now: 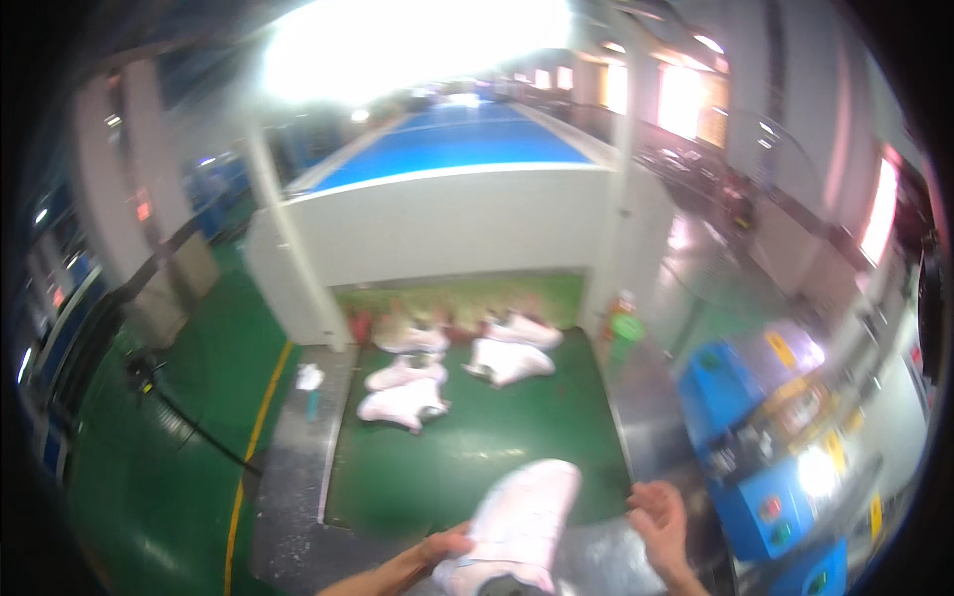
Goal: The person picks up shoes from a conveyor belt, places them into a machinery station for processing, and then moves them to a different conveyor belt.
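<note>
My left hand (446, 547) grips a pale pinkish-white shoe upper (528, 510) by its side, toe pointing away from me. Its fingers are partly hidden behind the piece. To the right of it, my right hand (659, 516) is raised with its fingers loosely curled and nothing in them, apart from the upper. Beyond both hands, several similar pale shoe uppers lie on a green conveyor belt (477, 454). One group is on the left (402, 404), another on the right (514, 361).
Metal side plates (287, 484) flank the belt; a white item and a teal tool lie on the left one. A blue machine with buttons (768, 514) stands at the right. A white housing (447, 223) crosses ahead, with a blue surface (462, 141) beyond. A green item (626, 326) sits by the right post.
</note>
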`<state>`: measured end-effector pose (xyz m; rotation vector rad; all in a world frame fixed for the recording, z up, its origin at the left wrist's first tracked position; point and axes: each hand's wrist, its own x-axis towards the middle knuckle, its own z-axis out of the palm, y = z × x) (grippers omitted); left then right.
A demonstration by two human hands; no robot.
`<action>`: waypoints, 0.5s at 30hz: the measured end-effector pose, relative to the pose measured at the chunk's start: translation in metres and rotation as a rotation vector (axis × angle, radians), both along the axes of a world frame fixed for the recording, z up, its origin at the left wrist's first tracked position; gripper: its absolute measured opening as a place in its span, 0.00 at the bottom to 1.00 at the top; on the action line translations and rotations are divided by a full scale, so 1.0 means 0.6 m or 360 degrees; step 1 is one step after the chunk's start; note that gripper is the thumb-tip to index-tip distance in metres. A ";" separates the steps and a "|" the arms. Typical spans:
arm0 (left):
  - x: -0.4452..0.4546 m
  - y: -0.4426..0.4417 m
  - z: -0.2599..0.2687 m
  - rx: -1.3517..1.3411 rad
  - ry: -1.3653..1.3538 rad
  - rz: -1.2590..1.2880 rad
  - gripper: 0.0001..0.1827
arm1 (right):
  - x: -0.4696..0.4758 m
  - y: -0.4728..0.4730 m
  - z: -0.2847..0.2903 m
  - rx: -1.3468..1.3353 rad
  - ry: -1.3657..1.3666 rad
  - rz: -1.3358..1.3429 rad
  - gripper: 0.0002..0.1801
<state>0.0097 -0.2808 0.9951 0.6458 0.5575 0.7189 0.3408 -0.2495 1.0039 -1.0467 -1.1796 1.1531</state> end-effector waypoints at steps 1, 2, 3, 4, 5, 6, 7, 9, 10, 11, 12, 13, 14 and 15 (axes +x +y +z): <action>0.029 -0.029 -0.037 0.0120 -0.0219 0.0083 0.57 | 0.038 -0.070 -0.025 -0.0237 0.0180 0.0157 0.30; 0.081 -0.053 -0.018 0.0035 -0.0183 0.0170 0.53 | 0.037 -0.154 -0.045 -0.0453 0.0366 0.0128 0.25; 0.106 -0.080 -0.019 0.0080 -0.0236 0.0281 0.47 | -0.024 -0.232 -0.065 -0.0707 0.0652 0.0108 0.21; 0.129 -0.100 -0.063 -0.0039 -0.0102 0.0341 0.45 | -0.052 -0.250 -0.044 -0.0591 0.0334 0.0153 0.25; 0.125 -0.115 -0.095 -0.0079 0.0090 0.0435 0.43 | -0.080 -0.237 -0.022 -0.0435 0.0055 0.0253 0.28; 0.178 -0.115 -0.073 -0.0010 0.0044 0.0554 0.41 | -0.069 -0.226 -0.005 -0.0724 -0.0060 0.0280 0.29; 0.218 -0.120 -0.102 0.0100 0.0070 0.0455 0.42 | -0.024 -0.235 -0.009 -0.1003 -0.0200 0.0279 0.30; 0.317 -0.110 -0.054 0.0412 0.0057 0.0394 0.43 | 0.048 -0.243 0.031 -0.0714 -0.0173 0.0073 0.29; 0.354 -0.103 -0.037 0.0392 0.0206 0.0461 0.43 | 0.077 -0.243 0.051 -0.0537 -0.0085 -0.0082 0.29; 0.392 -0.072 -0.015 0.0347 0.0176 0.0406 0.43 | 0.106 -0.233 0.071 -0.0388 -0.0016 -0.0216 0.29; 0.432 -0.058 -0.011 0.0310 0.0212 0.0445 0.39 | 0.126 -0.234 0.049 -0.0526 -0.0246 -0.0378 0.29; 0.467 -0.042 -0.010 0.0273 0.0250 0.0490 0.35 | 0.147 -0.241 0.042 -0.0865 0.0041 -0.0460 0.29; 0.502 0.002 -0.013 0.0516 0.0143 0.0511 0.34 | 0.180 -0.241 0.058 -0.0849 -0.0011 -0.0563 0.29; 0.529 0.054 -0.025 0.0776 0.0076 0.0557 0.33 | 0.210 -0.241 0.058 -0.0826 -0.0025 -0.0628 0.28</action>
